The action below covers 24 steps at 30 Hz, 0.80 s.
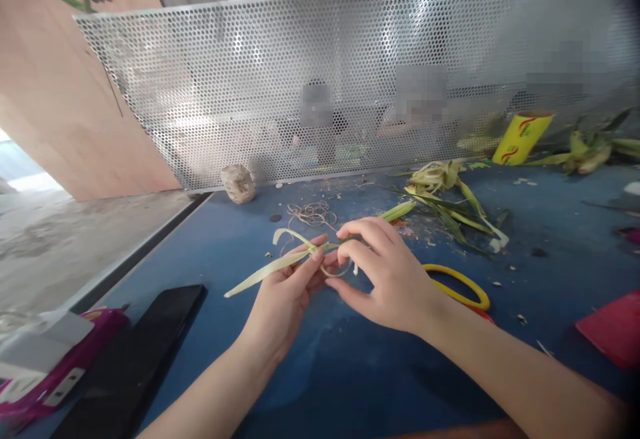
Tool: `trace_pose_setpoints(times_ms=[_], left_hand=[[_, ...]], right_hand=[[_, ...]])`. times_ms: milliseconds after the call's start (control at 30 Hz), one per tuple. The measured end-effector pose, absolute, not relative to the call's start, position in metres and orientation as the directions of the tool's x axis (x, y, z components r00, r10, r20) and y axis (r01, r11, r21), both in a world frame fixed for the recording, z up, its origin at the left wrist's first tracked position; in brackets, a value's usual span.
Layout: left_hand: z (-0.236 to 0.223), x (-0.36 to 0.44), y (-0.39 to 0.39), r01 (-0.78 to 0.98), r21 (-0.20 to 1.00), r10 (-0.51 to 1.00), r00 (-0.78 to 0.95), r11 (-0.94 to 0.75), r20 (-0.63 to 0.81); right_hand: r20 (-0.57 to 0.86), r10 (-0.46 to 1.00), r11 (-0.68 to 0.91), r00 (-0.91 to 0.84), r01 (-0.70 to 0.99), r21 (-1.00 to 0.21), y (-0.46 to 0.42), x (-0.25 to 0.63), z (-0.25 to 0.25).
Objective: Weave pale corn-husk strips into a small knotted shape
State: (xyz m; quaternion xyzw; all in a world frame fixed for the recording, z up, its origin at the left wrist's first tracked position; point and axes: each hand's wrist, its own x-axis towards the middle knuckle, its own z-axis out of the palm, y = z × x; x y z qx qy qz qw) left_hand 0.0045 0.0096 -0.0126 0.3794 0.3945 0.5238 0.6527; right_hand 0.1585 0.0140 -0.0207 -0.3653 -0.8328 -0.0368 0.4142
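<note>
My left hand point(289, 285) is closed in a pinch on a pale green leaf strip point(265, 271), which looks like corn husk. One long end points down to the left, and a shorter end curls up above the fingers. Close beside it, my right hand point(387, 269) is curled around a thin pale string point(336, 273) that loops between the two hands. Its thumb and index finger stand a little apart, and the exact grip on the string is partly hidden. Behind the hands, a tangle of thin string point(313, 213) lies on the blue table point(310, 372).
Yellow-handled scissors point(483, 299) lie by my right forearm. Further back are a husk bundle point(435, 179) and a yellow tube point(523, 137). A black phone-like slab point(135, 359) and purple power strip point(75, 365) lie left. A perforated metal screen point(200, 92) borders the back; people sit beyond.
</note>
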Motion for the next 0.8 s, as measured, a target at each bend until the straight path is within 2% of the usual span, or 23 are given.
trace_pose_setpoints(times_ms=[200,400,567,667,800], left_hand=[[-0.014,0.004,0.010,-0.348,0.930,0.992,0.061,0.122,-0.108],[-0.011,0.004,0.008,-0.311,0.944,0.992,0.090,0.113,-0.089],[-0.009,0.004,0.006,-0.128,0.991,1.000,0.001,0.025,-0.025],[-0.009,0.003,0.008,-0.037,0.999,1.000,-0.005,-0.028,0.028],[-0.009,0.002,0.011,-0.036,0.999,1.000,0.021,0.019,-0.019]], right_hand=[[0.588,0.713,0.677,-0.382,0.593,-0.435,0.014,0.156,-0.025],[0.603,0.697,0.710,-0.388,0.496,-0.500,0.015,0.157,-0.023],[0.511,0.788,0.614,-0.343,0.389,-0.686,0.023,0.160,-0.020],[0.508,0.791,0.609,-0.342,0.351,-0.711,0.026,0.161,-0.018],[0.476,0.800,0.587,-0.365,0.311,-0.747,0.026,0.161,-0.016]])
